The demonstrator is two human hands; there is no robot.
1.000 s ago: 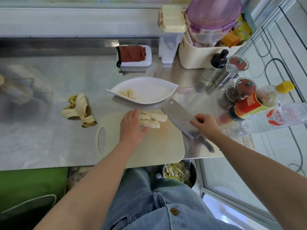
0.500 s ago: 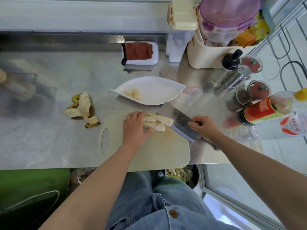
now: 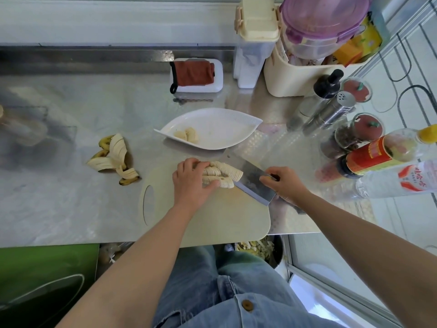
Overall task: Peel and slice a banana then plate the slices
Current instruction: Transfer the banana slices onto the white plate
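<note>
So from my end I'm seeing the left hand sitting curled over the sliced banana at the centre of the frame, fingers wrapped around the left end of the two rows and pinning them on the cutting board. The right hand is gripping the cleaver up by the spine, just right of centre, with the blade lying flat-ish and its edge touching the right end of the slices. The handle is mostly hiding under the hand, so I can't really make it out.

Just above the board, the white plate is sitting on the steel counter with a few banana slices lying at its left side. The banana peel is lying splayed open on the counter, left of the board, well apart from the plate.
</note>
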